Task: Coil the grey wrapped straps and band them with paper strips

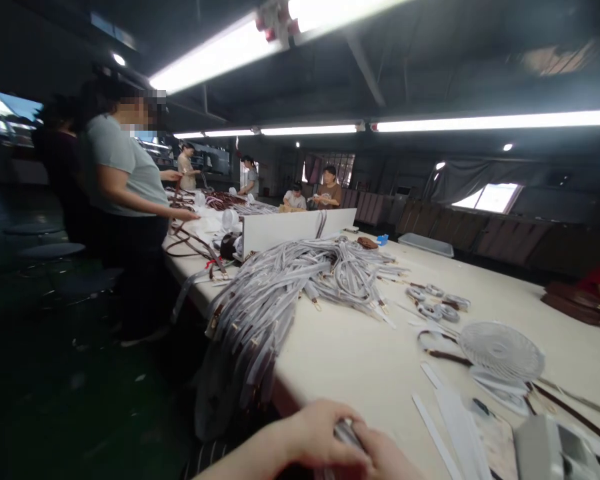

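Note:
At the table's near edge, my left hand (317,430) is closed round a small grey rolled piece (347,433). My right hand (385,457) meets it from the right, its fingers also closed against the piece. Most of the held piece is hidden by my fingers, and blur leaves its kind unclear. Ahead lies a big heap of grey-wrapped straps (275,287) with gold-coloured metal clips, and part of it hangs over the table edge. Several small coiled straps (430,310) lie to the right of the heap.
On the right of the table (330,360) are a round white fan grille (503,350), white strips (453,427) and a grey machine (550,447). A white divider (295,230) stands behind the heap. One person (130,167) stands at left; others work farther back.

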`<move>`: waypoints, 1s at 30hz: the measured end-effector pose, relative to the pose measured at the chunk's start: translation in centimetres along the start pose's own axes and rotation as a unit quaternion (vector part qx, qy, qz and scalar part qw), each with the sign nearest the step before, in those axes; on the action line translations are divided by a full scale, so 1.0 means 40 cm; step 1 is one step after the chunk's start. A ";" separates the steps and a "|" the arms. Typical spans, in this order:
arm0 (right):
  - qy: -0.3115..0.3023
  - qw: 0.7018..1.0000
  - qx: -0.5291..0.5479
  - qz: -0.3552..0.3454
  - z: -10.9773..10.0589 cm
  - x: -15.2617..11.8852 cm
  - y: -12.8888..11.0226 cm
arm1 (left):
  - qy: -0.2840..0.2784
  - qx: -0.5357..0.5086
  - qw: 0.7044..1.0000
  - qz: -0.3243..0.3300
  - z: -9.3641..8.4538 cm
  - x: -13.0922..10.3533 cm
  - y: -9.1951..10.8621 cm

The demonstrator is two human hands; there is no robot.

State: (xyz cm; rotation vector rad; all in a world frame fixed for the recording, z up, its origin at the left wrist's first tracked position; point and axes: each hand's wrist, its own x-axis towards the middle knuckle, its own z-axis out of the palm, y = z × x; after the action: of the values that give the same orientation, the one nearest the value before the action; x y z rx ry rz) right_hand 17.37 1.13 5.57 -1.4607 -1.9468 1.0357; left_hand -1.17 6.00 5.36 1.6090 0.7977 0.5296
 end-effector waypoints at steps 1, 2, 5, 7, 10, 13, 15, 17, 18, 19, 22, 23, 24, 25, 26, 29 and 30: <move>-0.028 0.999 0.042 0.007 -0.007 0.001 -0.001 | -0.002 -0.002 1.000 -0.013 -0.003 0.001 0.015; -0.053 0.995 0.084 0.008 -0.014 0.002 -0.001 | 0.018 -0.020 0.999 -0.026 -0.009 0.007 0.025; -0.090 0.973 0.214 0.007 -0.023 0.006 -0.004 | 0.117 -0.082 0.988 -0.051 -0.031 0.035 0.032; -0.078 0.958 0.275 0.005 -0.005 0.012 -0.003 | 0.172 -0.133 0.975 -0.051 -0.038 0.050 0.028; -0.017 0.962 0.272 -0.025 0.043 0.029 0.010 | 0.250 -0.213 0.944 -0.036 -0.020 0.063 0.014; 0.044 0.975 0.211 -0.048 0.063 0.050 0.034 | 0.338 -0.260 0.904 -0.033 0.030 0.070 -0.016; 0.040 0.980 0.190 -0.040 0.046 0.056 0.050 | 0.363 -0.253 0.896 -0.035 0.061 0.067 -0.042; -0.031 0.980 0.194 -0.007 0.014 0.051 0.064 | 0.342 -0.216 0.914 -0.041 0.075 0.056 -0.067; -0.082 0.976 0.202 0.013 -0.001 0.046 0.070 | 0.317 -0.191 0.928 -0.044 0.075 0.049 -0.076; -0.133 0.968 0.212 0.030 -0.013 0.040 0.074 | 0.289 -0.167 0.942 -0.047 0.071 0.041 -0.083; -0.228 0.944 0.233 0.052 -0.020 0.024 0.083 | 0.179 -0.096 0.978 -0.057 0.058 0.019 -0.090; -0.238 0.940 0.239 0.050 -0.012 0.021 0.085 | 0.132 -0.071 0.987 -0.060 0.059 0.013 -0.090; -0.243 0.937 0.246 0.049 -0.002 0.019 0.087 | 0.094 -0.054 0.992 -0.067 0.062 0.008 -0.090; -0.241 0.936 0.254 0.048 0.008 0.018 0.090 | 0.069 -0.049 0.993 -0.076 0.067 0.003 -0.090; -0.232 0.935 0.264 0.047 0.019 0.017 0.093 | 0.065 -0.055 0.993 -0.084 0.074 0.001 -0.092; -0.193 0.933 0.299 0.046 0.042 0.013 0.102 | 0.135 -0.088 0.983 -0.081 0.090 -0.002 -0.100; -0.181 0.933 0.309 0.048 0.045 0.011 0.104 | 0.159 -0.087 0.981 -0.071 0.093 -0.002 -0.104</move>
State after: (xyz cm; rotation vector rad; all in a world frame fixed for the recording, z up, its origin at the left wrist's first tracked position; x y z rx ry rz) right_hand 18.28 1.63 1.11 -1.0599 -1.5463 1.8612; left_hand 0.61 3.71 0.59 1.3125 1.0652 0.7423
